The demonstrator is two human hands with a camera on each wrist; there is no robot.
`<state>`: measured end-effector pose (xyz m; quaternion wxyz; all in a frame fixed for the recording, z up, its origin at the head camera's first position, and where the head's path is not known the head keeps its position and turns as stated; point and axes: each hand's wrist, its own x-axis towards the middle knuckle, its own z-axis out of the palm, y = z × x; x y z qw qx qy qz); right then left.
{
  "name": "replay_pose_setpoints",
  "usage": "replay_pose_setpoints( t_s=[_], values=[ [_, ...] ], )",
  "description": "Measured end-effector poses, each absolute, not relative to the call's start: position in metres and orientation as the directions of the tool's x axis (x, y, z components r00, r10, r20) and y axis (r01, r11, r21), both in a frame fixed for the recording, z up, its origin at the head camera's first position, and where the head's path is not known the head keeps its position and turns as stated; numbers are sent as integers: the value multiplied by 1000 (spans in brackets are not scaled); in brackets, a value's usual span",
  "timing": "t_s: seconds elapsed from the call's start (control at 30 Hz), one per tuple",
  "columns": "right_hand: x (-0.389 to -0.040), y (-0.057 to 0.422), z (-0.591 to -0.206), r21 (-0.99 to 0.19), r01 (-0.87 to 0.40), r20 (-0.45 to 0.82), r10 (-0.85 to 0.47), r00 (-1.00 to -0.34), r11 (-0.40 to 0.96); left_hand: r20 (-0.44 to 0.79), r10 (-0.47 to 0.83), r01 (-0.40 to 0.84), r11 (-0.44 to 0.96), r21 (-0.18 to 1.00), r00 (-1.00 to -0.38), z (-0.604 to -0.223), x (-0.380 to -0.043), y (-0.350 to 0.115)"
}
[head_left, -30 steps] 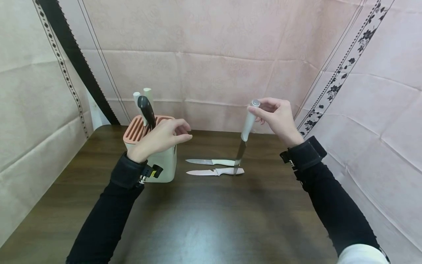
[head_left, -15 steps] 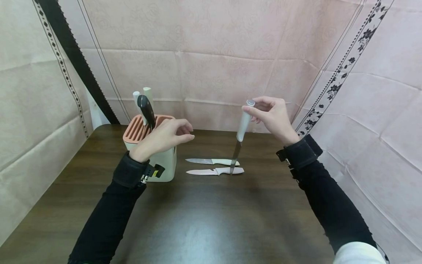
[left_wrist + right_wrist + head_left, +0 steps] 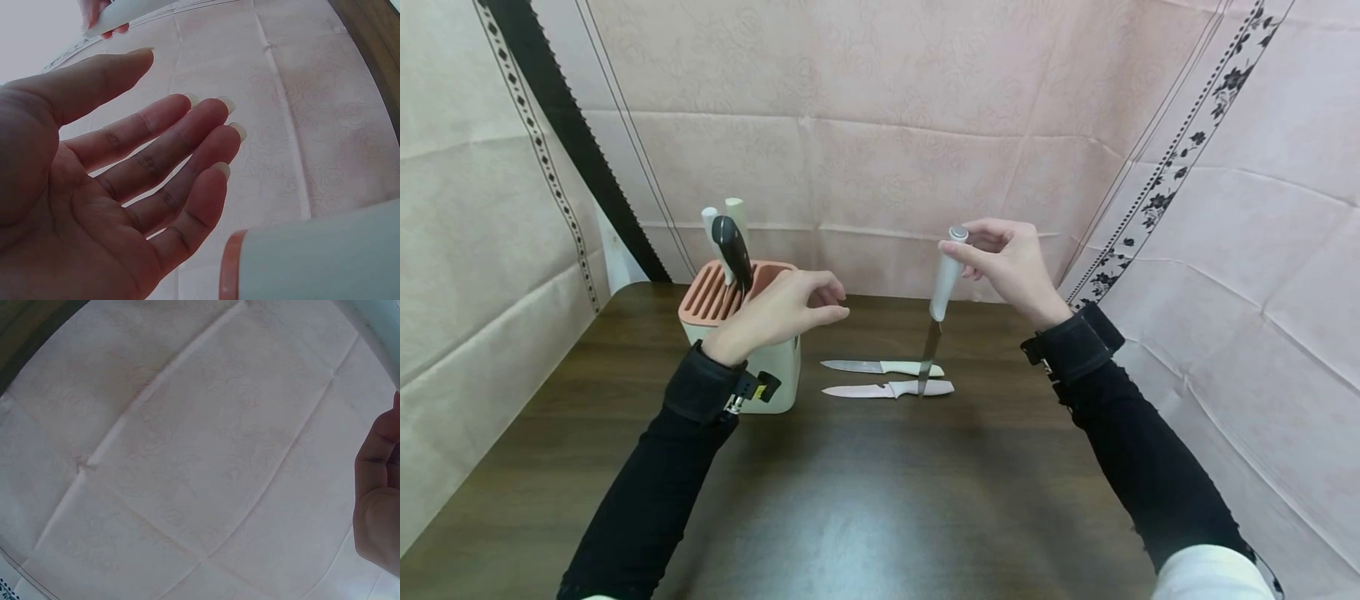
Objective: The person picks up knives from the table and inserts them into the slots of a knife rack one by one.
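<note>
My right hand (image 3: 1006,262) pinches a knife (image 3: 945,287) near the end of its pale handle. The blade points down and overlaps two knives lying on the table in the head view. One is a white-handled knife (image 3: 912,367); nearer to me lies another white knife (image 3: 889,390) with a notch by its handle. My left hand (image 3: 778,312) holds nothing, its fingers loosely bent in front of the knife block (image 3: 778,367). That block is pale green with a slotted orange top. A black-handled tool (image 3: 732,250) and two pale handles stick up from its slots.
The dark wooden table (image 3: 865,500) runs back to a pale patterned cloth (image 3: 887,167) hung behind it. More cloth hangs at both sides, with a black strip (image 3: 580,142) at the left and a floral border at the right.
My right hand has moved left with the knife, its blade sliding left in view over the lying knives' handles. My left hand has shifted slightly right, still holding nothing.
</note>
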<state>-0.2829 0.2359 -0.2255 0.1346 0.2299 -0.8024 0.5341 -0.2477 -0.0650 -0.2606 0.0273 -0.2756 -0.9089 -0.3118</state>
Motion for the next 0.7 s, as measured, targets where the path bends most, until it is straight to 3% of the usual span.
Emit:
replay_pose_setpoints(
  t_s=[0.7],
  values=[
    [-283, 219, -218, -773, -538, 465, -276, -841, 336, 246, 503, 549, 645, 531, -828, -262, -251, -60]
  ],
)
